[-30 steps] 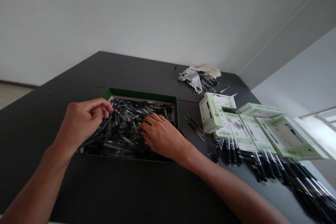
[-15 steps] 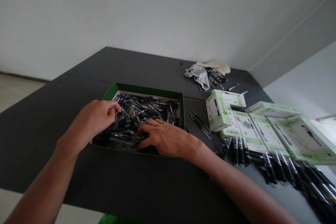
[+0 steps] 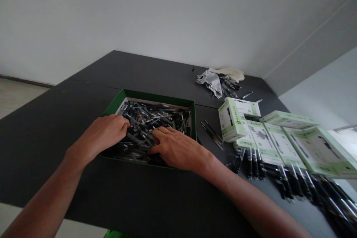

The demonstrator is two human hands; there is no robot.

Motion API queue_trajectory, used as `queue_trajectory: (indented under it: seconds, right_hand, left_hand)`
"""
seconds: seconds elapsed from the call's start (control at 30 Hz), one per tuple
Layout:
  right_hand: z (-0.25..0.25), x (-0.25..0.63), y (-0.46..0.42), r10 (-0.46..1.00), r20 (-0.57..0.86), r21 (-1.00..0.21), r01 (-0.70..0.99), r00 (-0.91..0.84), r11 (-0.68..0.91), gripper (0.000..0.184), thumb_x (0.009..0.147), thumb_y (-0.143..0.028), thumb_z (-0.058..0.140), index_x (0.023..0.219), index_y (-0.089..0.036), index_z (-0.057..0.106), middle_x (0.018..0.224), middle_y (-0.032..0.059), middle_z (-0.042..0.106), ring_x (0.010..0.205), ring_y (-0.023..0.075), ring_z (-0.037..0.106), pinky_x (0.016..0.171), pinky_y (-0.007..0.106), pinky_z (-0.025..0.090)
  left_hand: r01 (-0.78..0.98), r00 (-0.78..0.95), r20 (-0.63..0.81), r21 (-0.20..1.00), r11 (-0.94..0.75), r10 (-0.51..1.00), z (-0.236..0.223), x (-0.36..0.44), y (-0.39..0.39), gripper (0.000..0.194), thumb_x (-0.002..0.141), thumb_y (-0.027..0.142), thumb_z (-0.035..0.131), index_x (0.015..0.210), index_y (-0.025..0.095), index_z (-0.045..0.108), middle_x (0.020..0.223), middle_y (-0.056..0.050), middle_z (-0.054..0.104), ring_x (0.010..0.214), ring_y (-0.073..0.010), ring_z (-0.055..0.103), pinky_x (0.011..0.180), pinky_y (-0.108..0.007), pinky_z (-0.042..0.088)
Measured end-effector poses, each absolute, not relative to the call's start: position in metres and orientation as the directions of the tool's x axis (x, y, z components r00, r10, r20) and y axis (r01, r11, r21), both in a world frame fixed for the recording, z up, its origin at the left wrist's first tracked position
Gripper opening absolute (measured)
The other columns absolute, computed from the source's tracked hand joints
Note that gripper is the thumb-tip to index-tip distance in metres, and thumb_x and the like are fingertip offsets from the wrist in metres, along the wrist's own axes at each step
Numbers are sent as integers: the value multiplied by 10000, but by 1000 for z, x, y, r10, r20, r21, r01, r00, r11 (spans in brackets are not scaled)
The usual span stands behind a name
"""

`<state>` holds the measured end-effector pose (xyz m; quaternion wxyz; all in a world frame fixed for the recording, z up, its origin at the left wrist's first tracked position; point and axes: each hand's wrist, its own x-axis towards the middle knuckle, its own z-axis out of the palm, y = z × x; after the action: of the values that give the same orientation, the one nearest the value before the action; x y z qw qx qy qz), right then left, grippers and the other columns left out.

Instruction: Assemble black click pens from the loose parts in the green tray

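Note:
A shallow green box (image 3: 156, 97) on the dark table (image 3: 145, 70) holds a heap of black and clear pens (image 3: 161, 113). My left hand (image 3: 104, 134) lies in the box's near left part, fingers curled down into the pens. My right hand (image 3: 177, 147) rests palm down on the heap at the near middle, with its fingers bent onto the pens. What either hand grips under the fingers is hidden.
Right of the green box lie two loose pens (image 3: 212, 132), then several light green cartons (image 3: 235, 119) with rows of black pens (image 3: 279, 178) in front. A grey and white cloth (image 3: 213, 80) with more pens lies at the far edge.
My left hand has dropped from above the box's left side down into the pens. My right hand has stayed on the heap. The view has shifted a little, so the table's near edge shows.

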<state>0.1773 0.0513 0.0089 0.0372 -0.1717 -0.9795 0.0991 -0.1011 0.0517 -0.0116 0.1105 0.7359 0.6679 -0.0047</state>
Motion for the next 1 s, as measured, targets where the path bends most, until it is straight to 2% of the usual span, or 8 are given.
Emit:
queue_trajectory:
  seconds: [0.17, 0.27, 0.37, 0.43, 0.53, 0.73, 0.87, 1.0]
  right_hand:
    - [9, 177, 48, 396, 57, -197, 379, -916, 904, 258, 1026, -221, 614, 1196, -283, 799, 1089, 87, 655, 1022, 240, 592, 921, 380, 483]
    - [8, 176, 44, 559, 83, -176, 540, -825, 823, 305, 1049, -423, 592, 1119, -221, 810, 1087, 115, 670, 1075, 274, 598, 973, 431, 477]
    - [5, 175, 42, 670, 87, -121, 660, -737, 742, 334, 1075, -378, 540, 1049, -178, 806, 1102, 137, 684, 1110, 293, 604, 972, 440, 482]
    - [4, 174, 43, 691, 83, -88, 685, -718, 723, 287, 1069, -291, 542, 1016, -179, 800, 1101, 135, 691, 1101, 294, 614, 950, 433, 491]
    - [3, 175, 44, 673, 96, -70, 670, -733, 739, 257, 1060, -242, 543, 1003, -182, 786, 1099, 127, 694, 1069, 285, 625, 930, 427, 501]
    - [8, 175, 45, 638, 100, -128, 626, -764, 769, 272, 1084, -238, 500, 1060, -193, 767, 1091, 103, 689, 1034, 256, 624, 924, 410, 511]
    - [8, 174, 45, 642, 105, -139, 628, -759, 765, 263, 1081, -235, 504, 1075, -185, 762, 1100, 107, 689, 1065, 262, 618, 959, 421, 507]
    - [6, 174, 46, 637, 106, -143, 623, -763, 769, 235, 1068, -214, 520, 1094, -171, 750, 1110, 114, 694, 1096, 266, 614, 991, 424, 499]
  left_hand:
    - [933, 263, -170, 295, -206, 950, -11, -96, 54, 489, 967, 279, 382, 1232, 178, 781, 1254, -122, 787, 1181, -296, 720, 1074, -395, 511]
    - [905, 276, -157, 374, -201, 948, -9, -94, 54, 564, 996, 284, 345, 1466, 167, 633, 1201, -119, 779, 1085, -265, 724, 1006, -374, 529]
    - [888, 232, -68, 421, -183, 970, -6, -95, 55, 608, 1011, 257, 316, 1601, 177, 441, 1090, -96, 748, 960, -234, 710, 926, -369, 528]
    - [888, 193, 28, 420, -187, 981, -5, -96, 56, 598, 1014, 271, 347, 1597, 160, 419, 1112, -109, 729, 974, -237, 701, 934, -382, 513]
    - [895, 160, 97, 405, -185, 982, -3, -95, 58, 548, 1021, 318, 376, 1523, 137, 505, 1121, -135, 744, 991, -255, 714, 919, -389, 519]
    - [952, 145, -38, 276, -129, 989, -15, -100, 59, 513, 988, 265, 362, 1317, 150, 738, 1172, -156, 807, 1098, -305, 766, 1006, -421, 552]
    - [953, 217, -151, 247, -176, 964, -23, -104, 58, 548, 983, 243, 348, 1386, 193, 716, 1305, -111, 780, 1198, -278, 750, 1078, -383, 543]
    - [951, 221, -150, 250, -179, 964, -20, -103, 57, 552, 979, 243, 358, 1402, 216, 712, 1328, -90, 774, 1208, -262, 747, 1091, -364, 540]
